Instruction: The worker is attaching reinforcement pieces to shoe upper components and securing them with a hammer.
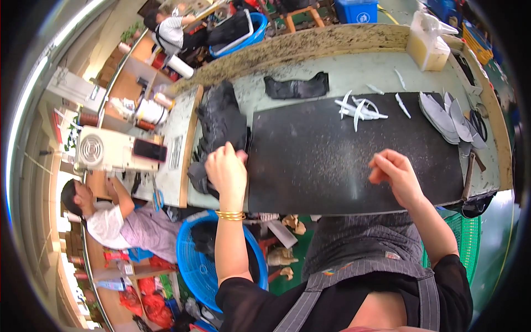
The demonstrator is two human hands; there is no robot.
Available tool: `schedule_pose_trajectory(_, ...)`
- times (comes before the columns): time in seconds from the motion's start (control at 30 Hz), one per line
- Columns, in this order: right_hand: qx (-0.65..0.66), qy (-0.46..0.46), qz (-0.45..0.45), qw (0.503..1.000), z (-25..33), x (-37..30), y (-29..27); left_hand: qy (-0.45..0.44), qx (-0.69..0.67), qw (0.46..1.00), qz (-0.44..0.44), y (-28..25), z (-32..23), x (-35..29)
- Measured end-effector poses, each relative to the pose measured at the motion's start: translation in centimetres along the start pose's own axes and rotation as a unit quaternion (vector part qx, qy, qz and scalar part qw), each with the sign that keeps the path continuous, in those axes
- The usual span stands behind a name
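Note:
My left hand (227,170), with gold bangles at the wrist, is at the right edge of a pile of black, leather-like pieces (222,113). Its fingers are bent inward, and whatever they may grip is hidden. Over the right part of a black work mat (298,182), my right hand (394,172) hangs with fingers curled together; nothing shows in them. Fine pale specks dust the mat between my hands. Another black piece (297,86) lies behind the mat. Thin white curved strips (359,110) are scattered across its far edge.
Grey cut pieces (445,119) lie at the right beside black-handled scissors (479,123). A plastic bottle of yellowish liquid (428,47) stands in the far right corner. A blue basket (185,249) is below the table's left end. A sewing machine (113,149) and co-worker are further left.

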State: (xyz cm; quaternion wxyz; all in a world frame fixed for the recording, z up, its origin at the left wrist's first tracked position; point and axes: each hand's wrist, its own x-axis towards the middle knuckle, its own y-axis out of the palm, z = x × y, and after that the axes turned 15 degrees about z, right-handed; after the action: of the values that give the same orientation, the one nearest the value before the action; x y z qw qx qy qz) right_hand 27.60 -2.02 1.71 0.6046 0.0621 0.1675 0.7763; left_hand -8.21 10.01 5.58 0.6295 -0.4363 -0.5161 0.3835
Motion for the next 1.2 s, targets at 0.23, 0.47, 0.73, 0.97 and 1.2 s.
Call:
schedule_pose_trajectory(0.23, -0.028, 0.054, -0.015, 0.998, 1.1, -0.6, -1.1, 0.284, -0.222, 0.926, 0.114, 12.0, -7.5, 14.9)
schedule_pose_trajectory(0.47, -0.071, 0.096, -0.05, 0.992, 1.8, -1.8, -3.9, 0.231, -0.232, 0.919, 0.218, 14.1, -6.8, 22.9)
schedule_pose_trajectory(0.73, -0.406, -0.15, -0.01, 0.901, 5.5, 6.0, -3.4, 0.338, -0.091, 0.918, 0.186, 0.1, -8.2, 7.5)
schedule_pose_trajectory(0.97, -0.534, 0.002, 0.229, 0.814, 2.1, 18.6, 2.5, 0.375, -0.17, 0.907, 0.089, 5.3, -6.1, 1.8)
schedule_pose_trajectory(1.2, -0.65, -0.16, 0.14, 0.73, -0.5, 18.1, 2.5, 0.25, -0.238, 0.936, 0.07, -4.3, -5.7, -4.1)
